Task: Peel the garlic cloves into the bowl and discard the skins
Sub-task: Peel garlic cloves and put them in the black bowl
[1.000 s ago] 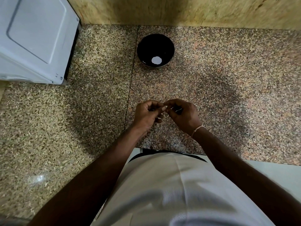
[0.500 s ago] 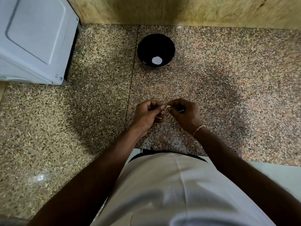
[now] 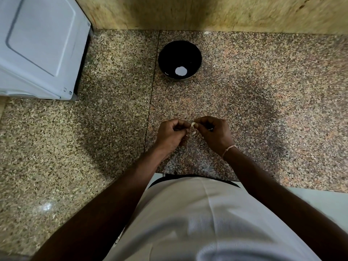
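Note:
A black bowl [image 3: 179,60] stands on the speckled granite counter near the back wall; a white spot shows at its bottom. Over the counter's near part, both my hands meet. My right hand [image 3: 213,133] pinches a pale garlic clove [image 3: 193,124] between thumb and fingertips. My left hand [image 3: 172,135] has its fingers curled and pinches at the clove's skin, and a thin pale strip of skin [image 3: 193,133] hangs just below the clove. Most of the clove is hidden by my fingers.
A white appliance [image 3: 40,48] sits at the far left corner of the counter [image 3: 273,102]. A yellowish wall [image 3: 226,12] runs along the back. The counter's front edge lies just below my wrists, against my white shirt.
My hands have drawn slightly apart, and more of the pale clove shows between the fingertips, with a bit of skin pulled down from it. The bowl has not moved.

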The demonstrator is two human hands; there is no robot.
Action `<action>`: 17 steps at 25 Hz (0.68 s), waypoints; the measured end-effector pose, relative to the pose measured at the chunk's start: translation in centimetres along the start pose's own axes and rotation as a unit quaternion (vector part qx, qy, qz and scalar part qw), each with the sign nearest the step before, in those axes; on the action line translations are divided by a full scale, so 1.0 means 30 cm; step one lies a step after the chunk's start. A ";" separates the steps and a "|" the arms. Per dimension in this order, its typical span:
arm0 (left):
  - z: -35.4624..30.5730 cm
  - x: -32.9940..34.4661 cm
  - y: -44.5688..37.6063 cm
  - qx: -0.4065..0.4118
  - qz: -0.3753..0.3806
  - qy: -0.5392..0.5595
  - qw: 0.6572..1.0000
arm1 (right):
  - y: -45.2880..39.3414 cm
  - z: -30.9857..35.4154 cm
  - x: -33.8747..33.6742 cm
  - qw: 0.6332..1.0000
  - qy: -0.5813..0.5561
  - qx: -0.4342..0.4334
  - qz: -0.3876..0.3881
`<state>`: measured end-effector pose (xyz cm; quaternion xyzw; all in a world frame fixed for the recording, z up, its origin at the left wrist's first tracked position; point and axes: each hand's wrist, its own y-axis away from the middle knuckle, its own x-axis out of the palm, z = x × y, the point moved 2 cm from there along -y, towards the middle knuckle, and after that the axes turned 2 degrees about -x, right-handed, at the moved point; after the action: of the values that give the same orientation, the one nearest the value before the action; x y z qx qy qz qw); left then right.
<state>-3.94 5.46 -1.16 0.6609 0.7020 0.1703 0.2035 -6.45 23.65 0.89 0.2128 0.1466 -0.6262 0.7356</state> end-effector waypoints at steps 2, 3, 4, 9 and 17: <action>-0.007 -0.001 -0.001 -0.007 0.006 0.017 1.000 | 0.001 0.002 -0.001 1.000 0.006 -0.004 0.005; -0.010 -0.001 0.000 -0.012 0.010 0.031 0.999 | 0.003 0.003 -0.002 1.000 0.011 -0.009 0.009; -0.013 -0.001 0.001 -0.015 0.015 0.044 0.999 | 0.006 0.005 -0.002 1.000 0.016 -0.012 0.012; -0.017 0.001 0.009 -0.020 0.028 0.061 0.998 | 0.006 0.006 0.000 0.999 0.038 -0.010 0.009; -0.032 0.003 0.018 -0.036 0.024 0.100 0.994 | 0.016 0.025 0.007 0.992 0.098 -0.078 0.002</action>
<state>-3.98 5.63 -0.07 0.6497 0.6960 0.2656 0.1515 -5.99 23.16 1.51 0.2159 0.2658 -0.5872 0.7334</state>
